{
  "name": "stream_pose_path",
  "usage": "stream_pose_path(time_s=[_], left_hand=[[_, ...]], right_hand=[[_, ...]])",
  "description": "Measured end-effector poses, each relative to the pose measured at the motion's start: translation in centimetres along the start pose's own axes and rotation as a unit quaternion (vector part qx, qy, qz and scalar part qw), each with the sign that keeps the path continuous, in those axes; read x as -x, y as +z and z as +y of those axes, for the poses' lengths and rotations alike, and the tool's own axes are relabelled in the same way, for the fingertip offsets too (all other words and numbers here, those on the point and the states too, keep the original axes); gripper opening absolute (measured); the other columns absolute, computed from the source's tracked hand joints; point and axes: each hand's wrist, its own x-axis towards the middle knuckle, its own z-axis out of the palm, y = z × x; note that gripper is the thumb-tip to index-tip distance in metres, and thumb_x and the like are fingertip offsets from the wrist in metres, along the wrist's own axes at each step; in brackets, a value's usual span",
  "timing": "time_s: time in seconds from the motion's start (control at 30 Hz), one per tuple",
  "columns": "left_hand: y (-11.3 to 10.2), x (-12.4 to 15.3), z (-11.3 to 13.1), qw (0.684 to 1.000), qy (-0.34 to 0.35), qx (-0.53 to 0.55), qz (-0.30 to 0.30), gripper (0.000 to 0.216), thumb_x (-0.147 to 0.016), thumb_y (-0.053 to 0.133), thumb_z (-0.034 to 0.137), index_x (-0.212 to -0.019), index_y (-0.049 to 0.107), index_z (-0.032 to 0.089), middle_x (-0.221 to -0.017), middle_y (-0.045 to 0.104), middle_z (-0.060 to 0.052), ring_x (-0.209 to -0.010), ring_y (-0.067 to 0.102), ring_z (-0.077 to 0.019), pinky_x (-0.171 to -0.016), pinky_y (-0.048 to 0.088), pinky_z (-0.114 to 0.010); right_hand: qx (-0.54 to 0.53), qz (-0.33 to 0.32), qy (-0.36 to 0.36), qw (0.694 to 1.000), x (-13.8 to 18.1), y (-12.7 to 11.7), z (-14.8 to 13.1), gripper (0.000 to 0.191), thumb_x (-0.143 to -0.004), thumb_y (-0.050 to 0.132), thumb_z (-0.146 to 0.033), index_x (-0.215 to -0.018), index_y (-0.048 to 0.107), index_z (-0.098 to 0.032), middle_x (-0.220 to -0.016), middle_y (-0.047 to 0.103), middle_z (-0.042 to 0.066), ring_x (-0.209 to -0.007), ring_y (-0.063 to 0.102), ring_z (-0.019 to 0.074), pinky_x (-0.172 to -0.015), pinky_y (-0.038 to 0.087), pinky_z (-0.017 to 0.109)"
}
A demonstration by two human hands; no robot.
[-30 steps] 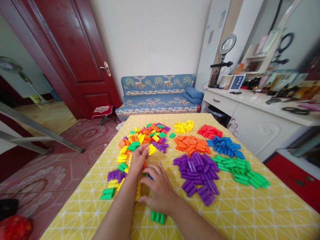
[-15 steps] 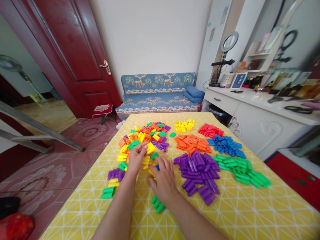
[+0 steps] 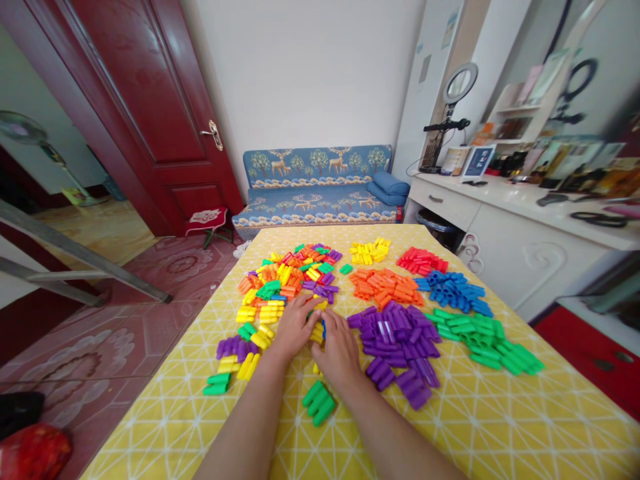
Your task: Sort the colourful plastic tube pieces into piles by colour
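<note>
My left hand (image 3: 295,325) is over the middle of the table, its fingers closed on a yellow tube piece (image 3: 321,305). Close beside it, my right hand (image 3: 339,348) curls its fingers round more yellow tube pieces (image 3: 317,332) and a sliver of a blue one (image 3: 324,329). The fingers partly hide these pieces. Below the hands lies a joined green piece (image 3: 319,402). Left of my left wrist are purple (image 3: 237,347), yellow (image 3: 249,366) and green pieces (image 3: 217,383). Beyond the hands spreads a mixed-colour pile (image 3: 290,272).
Single-colour piles sit on the right: purple (image 3: 395,343), orange (image 3: 385,287), yellow (image 3: 370,251), red (image 3: 421,261), blue (image 3: 455,292) and green (image 3: 485,340). A yellow patterned cloth (image 3: 165,427) covers the table. Behind it stands a blue sofa (image 3: 320,193); a white dresser (image 3: 530,233) is at right.
My left hand has moved right, towards my right hand, with the yellow piece. My right hand has shifted slightly right and its fingers have drawn in. The green piece below is more exposed.
</note>
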Motion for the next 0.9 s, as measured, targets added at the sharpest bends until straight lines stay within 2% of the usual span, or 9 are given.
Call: stream_pose_path(time_s=[0.13,0.23,0.37,0.47,0.57,0.63,0.73,0.83,0.9], left_hand=[[0.1,-0.1,-0.2,1.0,-0.005,0.002,0.011,0.034,-0.086,0.055,0.023,-0.118,0.066,0.025,-0.108,0.066,-0.008,-0.103,0.058,-0.0232,-0.093,0.046,-0.039],[0.1,-0.2,-0.2,0.999,-0.038,0.009,0.027,0.033,-0.083,0.056,0.022,-0.115,0.068,0.022,-0.102,0.069,-0.008,-0.099,0.061,-0.0238,-0.09,0.047,-0.038],[-0.2,-0.3,-0.1,0.993,-0.1,0.042,0.038,0.029,-0.087,0.052,0.03,-0.109,0.069,0.022,-0.102,0.073,-0.007,-0.094,0.066,-0.0225,-0.082,0.049,-0.032],[-0.5,-0.2,0.2,0.985,-0.163,0.031,0.054,0.031,-0.086,0.054,0.04,-0.105,0.071,0.022,-0.088,0.075,-0.007,-0.081,0.067,-0.0225,-0.071,0.047,-0.03],[-0.6,-0.1,0.4,0.973,-0.208,0.019,0.095,0.033,-0.085,0.055,0.042,-0.105,0.071,0.021,-0.077,0.073,-0.007,-0.073,0.066,-0.0223,-0.067,0.047,-0.03],[-0.5,-0.1,0.3,0.972,-0.192,0.038,0.132,0.034,-0.086,0.054,0.038,-0.111,0.069,0.02,-0.086,0.073,-0.008,-0.079,0.067,-0.0223,-0.073,0.049,-0.032],[-0.4,-0.2,0.0,0.974,-0.127,0.072,0.173,0.037,-0.086,0.053,0.032,-0.12,0.064,0.022,-0.109,0.069,-0.009,-0.099,0.064,-0.0226,-0.089,0.049,-0.036],[-0.3,-0.2,0.0,0.979,-0.09,0.087,0.161,0.034,-0.086,0.054,0.034,-0.115,0.067,0.021,-0.115,0.066,-0.009,-0.107,0.061,-0.0225,-0.097,0.047,-0.037],[-0.3,-0.1,0.1,0.984,-0.086,0.085,0.13,0.033,-0.086,0.054,0.037,-0.111,0.07,0.02,-0.116,0.064,-0.01,-0.108,0.06,-0.0229,-0.097,0.047,-0.037]], right_hand=[[-0.055,0.033,-0.008,0.998,-0.3,-0.3,0.3,0.047,-0.068,0.053,-0.007,-0.114,0.057,-0.018,-0.121,0.058,0.01,-0.119,0.05,0.0239,-0.106,0.039,0.043],[-0.1,0.05,0.005,0.994,-0.5,-0.4,0.4,0.043,-0.069,0.054,-0.008,-0.111,0.058,-0.018,-0.117,0.059,0.009,-0.114,0.053,0.023,-0.104,0.041,0.041],[-0.148,0.069,0.025,0.986,-0.5,-0.1,0.8,0.046,-0.071,0.056,-0.014,-0.117,0.055,-0.018,-0.119,0.059,0.01,-0.113,0.054,0.0237,-0.102,0.043,0.043],[-0.174,0.084,0.032,0.981,-0.5,0.3,1.0,0.055,-0.07,0.055,-0.013,-0.125,0.05,-0.019,-0.124,0.056,0.011,-0.117,0.054,0.0239,-0.103,0.043,0.043],[-0.183,0.068,0.02,0.981,-0.3,0.5,1.1,0.062,-0.071,0.051,-0.012,-0.132,0.045,-0.019,-0.132,0.053,0.012,-0.123,0.05,0.0239,-0.105,0.041,0.044],[-0.178,0.038,0.001,0.983,-0.2,0.4,1.1,0.059,-0.077,0.049,-0.016,-0.136,0.042,-0.019,-0.138,0.05,0.012,-0.128,0.047,0.0238,-0.108,0.039,0.046],[-0.162,-0.011,-0.041,0.986,0.2,0.3,0.9,0.057,-0.087,0.047,-0.026,-0.143,0.035,-0.019,-0.145,0.044,0.012,-0.134,0.042,0.0233,-0.111,0.035,0.046],[-0.133,-0.027,-0.07,0.988,0.4,0.3,0.6,0.058,-0.092,0.043,-0.032,-0.147,0.029,-0.018,-0.149,0.039,0.013,-0.138,0.037,0.0237,-0.113,0.032,0.047],[-0.124,-0.011,-0.067,0.99,0.5,0.1,0.5,0.059,-0.094,0.04,-0.034,-0.148,0.025,-0.016,-0.148,0.04,0.015,-0.137,0.037,0.0236,-0.111,0.033,0.047]])
